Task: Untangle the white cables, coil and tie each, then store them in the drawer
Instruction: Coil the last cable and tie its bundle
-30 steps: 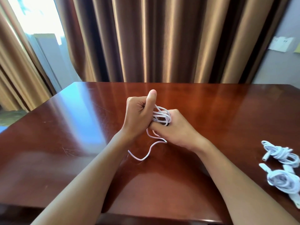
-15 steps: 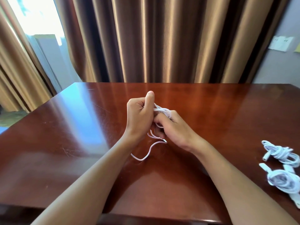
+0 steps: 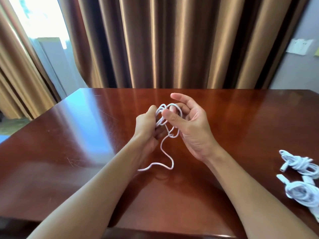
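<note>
At the near right edge of the dark red wooden tabletop (image 3: 77,161) lie two coiled white cables (image 3: 301,180). Over the middle, the left hand (image 3: 146,130) grips the loose white cable (image 3: 164,121), fingers curled round its loops; its tail drops to the wood. The right hand (image 3: 188,123) has fingers hooked through one loop, thumb and forefinger spread. Brown curtains (image 3: 172,42) hang behind.

Left hand (image 3: 146,125) grips a looped white cable (image 3: 164,121) above the table (image 3: 69,152); right hand (image 3: 188,125), palm up, has its fingers (image 3: 176,108) through the loops. Two coiled cables (image 3: 300,180) lie at right.
</note>
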Tool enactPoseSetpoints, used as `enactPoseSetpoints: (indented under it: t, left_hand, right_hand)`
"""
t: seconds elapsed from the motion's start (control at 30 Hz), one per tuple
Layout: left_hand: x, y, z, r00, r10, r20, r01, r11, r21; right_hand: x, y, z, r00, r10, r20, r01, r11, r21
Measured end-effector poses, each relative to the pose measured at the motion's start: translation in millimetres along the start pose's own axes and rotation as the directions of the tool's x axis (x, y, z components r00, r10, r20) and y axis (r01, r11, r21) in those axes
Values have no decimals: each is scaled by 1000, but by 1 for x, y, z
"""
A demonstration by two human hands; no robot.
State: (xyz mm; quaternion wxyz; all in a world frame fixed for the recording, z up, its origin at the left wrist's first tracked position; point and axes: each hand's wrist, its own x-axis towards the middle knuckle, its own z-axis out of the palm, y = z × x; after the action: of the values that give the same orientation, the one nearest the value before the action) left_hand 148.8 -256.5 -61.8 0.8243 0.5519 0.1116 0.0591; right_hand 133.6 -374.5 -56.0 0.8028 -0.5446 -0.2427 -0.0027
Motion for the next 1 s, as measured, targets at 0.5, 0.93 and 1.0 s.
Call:
enactPoseSetpoints:
  t: [0.5, 0.93, 1.0]
  left_hand:
    - [-6, -20, 5, 998, 33, 62, -37, 997, 66]
    - [-4, 1, -6, 419, 744, 521, -873, 171, 457]
    - [-7, -2, -5, 352, 677, 646, -922, 130, 366]
  right_hand:
    - [1, 36, 12, 985, -76, -153, -28, 810, -585]
    - [9, 15, -21, 987, 157, 31, -97, 745, -660]
    - [9, 13, -23, 976, 199, 82, -85, 706, -703]
